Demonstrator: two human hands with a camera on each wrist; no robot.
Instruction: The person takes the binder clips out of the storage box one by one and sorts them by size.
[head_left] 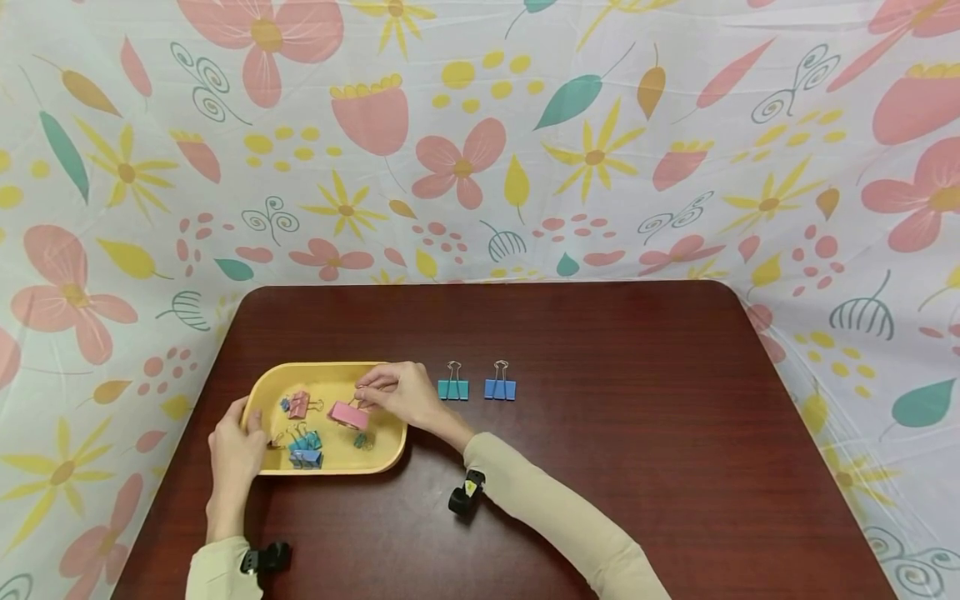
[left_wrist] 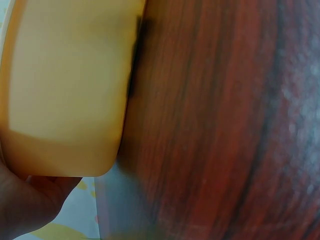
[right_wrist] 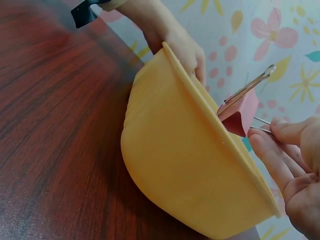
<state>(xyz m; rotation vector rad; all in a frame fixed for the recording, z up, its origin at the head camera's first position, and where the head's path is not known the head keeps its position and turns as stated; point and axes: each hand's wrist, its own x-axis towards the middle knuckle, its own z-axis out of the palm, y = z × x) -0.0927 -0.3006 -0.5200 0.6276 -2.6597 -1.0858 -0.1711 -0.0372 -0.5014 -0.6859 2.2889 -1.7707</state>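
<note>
Overhead, head view: right hand point(head_left: 401, 393) pinches the wire handle of a pink binder clip point(head_left: 348, 414) above the yellow tray point(head_left: 264, 392); left hand point(head_left: 234, 450) grips the tray's near-left rim on the worktop point(head_left: 600, 467).
Beside tray: teal clip point(head_left: 453, 387) and blue clip point(head_left: 499, 388) stand just to its right.
Left wrist view: tray wall point(left_wrist: 65, 90), blurred; fingers curl under its corner.
Right wrist view: fingers point(right_wrist: 280, 135) pinch the wire, the clip point(right_wrist: 242, 112) hanging at the rim.
Risk: a thin pinch on the wire could probably let the clip swing or drop.
</note>
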